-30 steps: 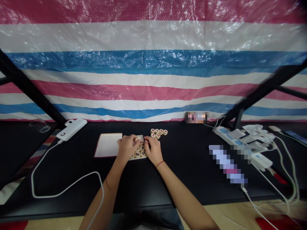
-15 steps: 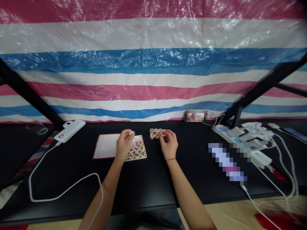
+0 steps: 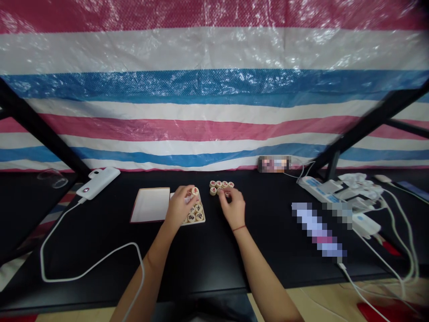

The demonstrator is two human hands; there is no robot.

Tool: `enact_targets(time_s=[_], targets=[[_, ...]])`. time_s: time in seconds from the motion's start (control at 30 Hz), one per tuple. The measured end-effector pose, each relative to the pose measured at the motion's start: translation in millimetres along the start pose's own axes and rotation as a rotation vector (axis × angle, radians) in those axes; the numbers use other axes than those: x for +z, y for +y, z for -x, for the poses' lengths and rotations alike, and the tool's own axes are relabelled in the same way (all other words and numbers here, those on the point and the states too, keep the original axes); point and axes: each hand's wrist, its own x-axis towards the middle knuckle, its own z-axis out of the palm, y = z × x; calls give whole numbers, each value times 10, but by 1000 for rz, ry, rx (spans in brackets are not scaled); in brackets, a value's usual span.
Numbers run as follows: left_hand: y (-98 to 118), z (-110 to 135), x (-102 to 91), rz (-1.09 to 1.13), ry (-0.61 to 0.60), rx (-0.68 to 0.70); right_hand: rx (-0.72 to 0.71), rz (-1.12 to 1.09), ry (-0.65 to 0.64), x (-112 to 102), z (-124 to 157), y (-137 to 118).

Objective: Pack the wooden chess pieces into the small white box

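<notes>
Filling the tray point(image 3: 202, 219) with round pieces, by the look of it. Pinches one piece point(image 3: 195, 191) in the left hand point(image 3: 177, 208), fingers narrow around it, just over the tray's top edge, middle of the frame. Rests the right hand point(image 3: 233, 208) at the loose pieces point(image 3: 221, 184) just right of the tray, fingers close together on one. Holding or only touching, cannot tell. Next probably calls for a free spot and a soft, flat drop. In the tray: packed pieces point(image 3: 196, 215), side by side. Just left of the tray: the lid point(image 3: 150, 205), white inside.
</notes>
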Motion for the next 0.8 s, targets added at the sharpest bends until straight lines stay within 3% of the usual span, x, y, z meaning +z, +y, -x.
enact_targets(time_s=[0.07, 0.13, 0.23, 0.37, 0.43, 0.57, 0.7, 0.8], targets=[[54, 40, 29, -100, -73, 117, -44, -206, -188, 24, 85, -197], [74, 72, 69, -152, -130, 168, -65, -304, -262, 65, 169, -343], [51, 94, 125, -179, -172, 202, -24, -364, -254, 127, 238, -422], [7, 89, 160, -166, -197, 253, 47, -442, -263, 159, 201, -304], [0, 80, 151, -170, -187, 272, 78, -394, -176, 127, 130, -169], [-9, 61, 105, -198, -172, 272, 166, -74, 77, -5, -35, 196], [-38, 52, 83, -204, -164, 252, 184, 135, 5, -58, -87, 468], [-62, 54, 85, -189, -158, 239, 192, 230, -46, -22, -57, 503]])
